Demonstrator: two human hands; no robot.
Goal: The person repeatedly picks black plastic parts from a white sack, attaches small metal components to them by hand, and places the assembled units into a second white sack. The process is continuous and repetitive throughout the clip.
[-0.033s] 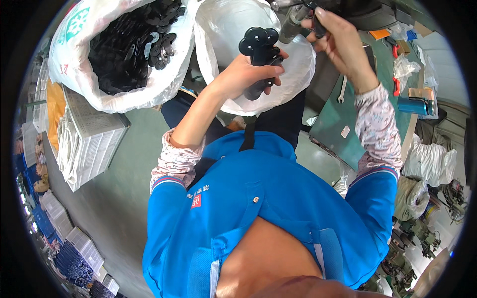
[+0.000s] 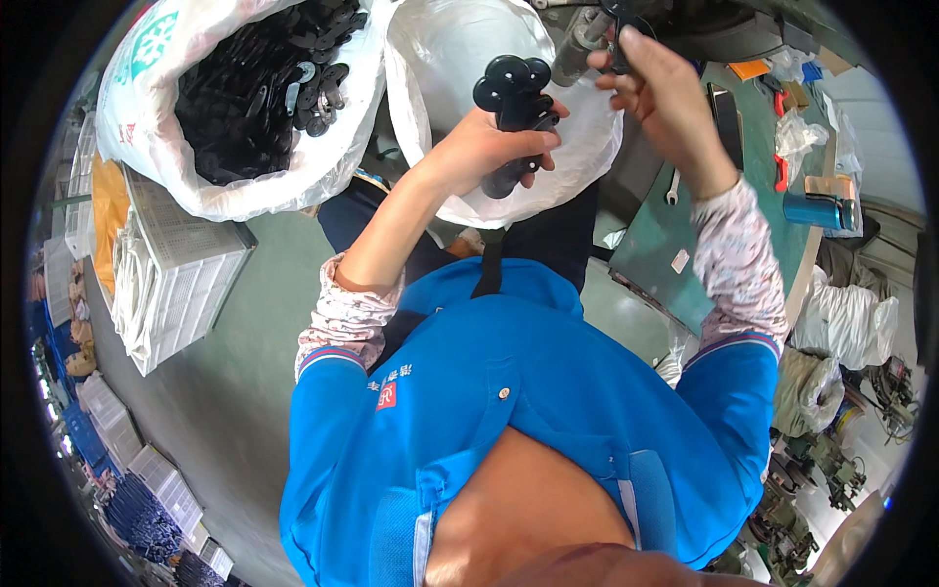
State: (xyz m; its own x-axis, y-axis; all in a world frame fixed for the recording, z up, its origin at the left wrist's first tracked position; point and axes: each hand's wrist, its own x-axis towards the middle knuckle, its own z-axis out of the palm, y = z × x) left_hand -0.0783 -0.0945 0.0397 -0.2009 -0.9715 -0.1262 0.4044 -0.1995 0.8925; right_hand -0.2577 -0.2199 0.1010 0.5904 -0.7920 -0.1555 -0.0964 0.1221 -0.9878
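In my left hand (image 2: 469, 152), closed, is a bunch of black parts with rounded ends (image 2: 510, 78), held above the opening of a white plastic-lined container (image 2: 421, 59). The fingers of my right hand (image 2: 665, 93) pinch a single black part of similar look (image 2: 622, 54), partly covered by the fingers. It is beside a grey metal cylinder (image 2: 581, 49) of a machine at the top edge. To the left, a white bag (image 2: 147, 117) holds a heap of similar loose black parts (image 2: 235, 108).
On the green bench (image 2: 675, 259) at the right lie a wrench (image 2: 673, 186), a dark phone-like slab (image 2: 725, 122), red-handled tools (image 2: 781, 171) and a blue cylinder (image 2: 814, 209). A white crate (image 2: 191, 264) stands on the floor at the left. Dark machinery (image 2: 729, 29) is at the upper right.
My right hand has shifted slightly toward me, the black part still in its fingers. The left hand and its bunch have hardly moved.
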